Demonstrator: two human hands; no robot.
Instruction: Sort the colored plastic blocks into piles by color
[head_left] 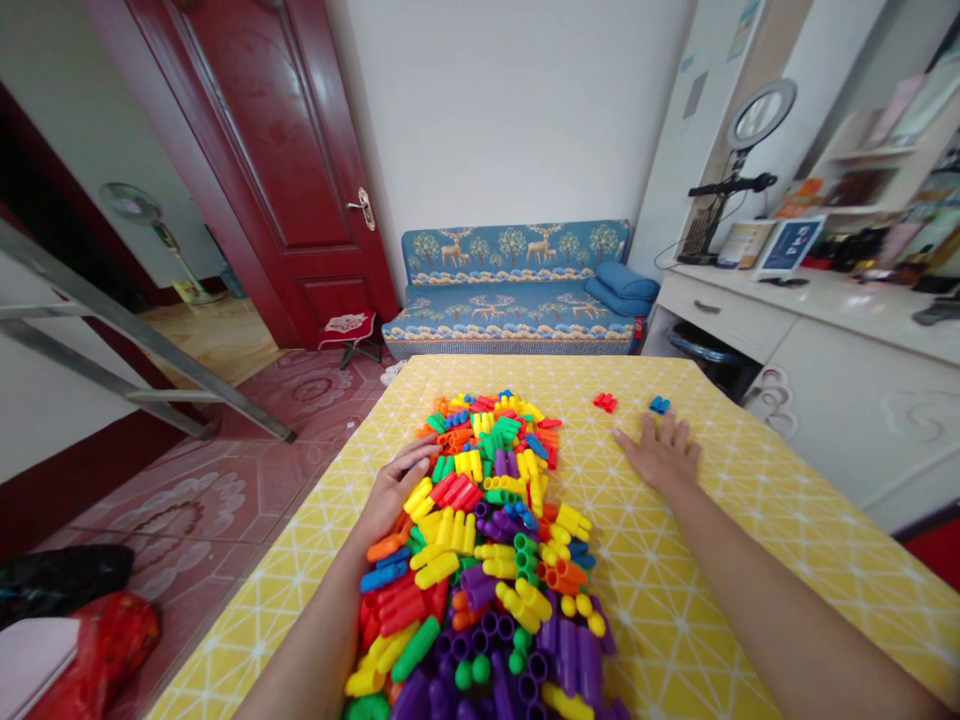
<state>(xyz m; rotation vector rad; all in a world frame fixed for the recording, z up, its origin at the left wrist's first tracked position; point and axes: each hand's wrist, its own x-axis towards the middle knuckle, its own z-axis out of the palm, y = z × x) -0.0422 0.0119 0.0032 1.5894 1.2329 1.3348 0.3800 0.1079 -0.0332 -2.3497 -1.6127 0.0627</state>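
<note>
A long heap of plastic bullet-shaped building blocks (454, 530) in red, yellow, green, blue, orange and purple lies on the table. My left hand (391, 492) rests along the heap's left side, fingers stretched out and touching the outer blocks; no block shows in its grasp. To the right of the heap, my right hand (661, 458) is spread over the tablecloth, palm down. Just beyond its fingertips sits a small blue block (660, 404). A red block (605, 402) lies apart, left of the blue one.
A yellow patterned cloth (675, 600) covers the table. Beyond its far edge stands a blue sofa (510, 290). A white dresser (825, 340) is at the right, a metal ladder (187, 370) at the left, and a small red stool (349, 328) by the red door (277, 150).
</note>
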